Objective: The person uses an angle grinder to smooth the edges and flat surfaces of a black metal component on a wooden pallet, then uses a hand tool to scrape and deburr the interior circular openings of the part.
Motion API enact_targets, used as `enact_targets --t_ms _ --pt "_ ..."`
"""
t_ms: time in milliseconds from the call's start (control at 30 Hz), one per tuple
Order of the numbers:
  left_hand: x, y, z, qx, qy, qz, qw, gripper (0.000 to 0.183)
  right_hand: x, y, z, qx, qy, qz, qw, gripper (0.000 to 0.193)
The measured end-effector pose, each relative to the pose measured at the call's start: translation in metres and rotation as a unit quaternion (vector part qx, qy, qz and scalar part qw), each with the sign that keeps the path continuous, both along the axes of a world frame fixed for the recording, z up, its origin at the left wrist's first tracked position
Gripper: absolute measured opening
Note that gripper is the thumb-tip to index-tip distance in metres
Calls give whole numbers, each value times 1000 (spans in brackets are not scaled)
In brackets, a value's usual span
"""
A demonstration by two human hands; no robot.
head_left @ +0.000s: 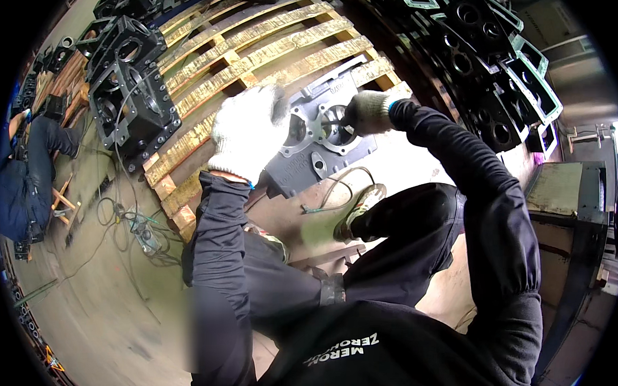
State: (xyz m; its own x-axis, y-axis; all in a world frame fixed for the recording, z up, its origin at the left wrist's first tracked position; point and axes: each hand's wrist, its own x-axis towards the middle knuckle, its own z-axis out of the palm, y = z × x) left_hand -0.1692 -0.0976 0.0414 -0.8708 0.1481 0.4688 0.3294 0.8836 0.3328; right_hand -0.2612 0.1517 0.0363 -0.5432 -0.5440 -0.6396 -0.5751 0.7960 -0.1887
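Note:
A grey cast metal housing (303, 167) with round flanged bores lies tilted over the near edge of a wooden pallet (287, 39). At its left side is my left hand (248, 131) in a white knit glove, its fingers curled against the casting and partly hidden. My right hand (369, 113), gloved with a dark coated palm, is closed at the rim of the right bore. What its fingers hold there, if anything, does not show. Both forearms wear black sleeves.
Black castings (125, 95) stand left of the pallet, and more housings (490, 77) are stacked at the right. A cable and a small device (144, 235) lie on the floor. Another person's legs (49, 143) show at far left. A bench (561, 191) stands right.

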Motion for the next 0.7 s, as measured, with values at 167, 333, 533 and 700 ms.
enact_targets --t_ms 167,333,533,700 --pt "0 7 1 -37 20 -18 999 15 -1 7 35 186 17 237 953 38" --pt "-3 11 1 -38 11 -5 999 14 -25 -14 9 112 120 167 972 33" --pt "0 8 4 -31 -7 -7 999 15 -3 -8 -13 136 186 335 914 14" --pt "-1 12 6 -17 12 -7 1000 16 -27 -11 -10 154 257 385 873 19"
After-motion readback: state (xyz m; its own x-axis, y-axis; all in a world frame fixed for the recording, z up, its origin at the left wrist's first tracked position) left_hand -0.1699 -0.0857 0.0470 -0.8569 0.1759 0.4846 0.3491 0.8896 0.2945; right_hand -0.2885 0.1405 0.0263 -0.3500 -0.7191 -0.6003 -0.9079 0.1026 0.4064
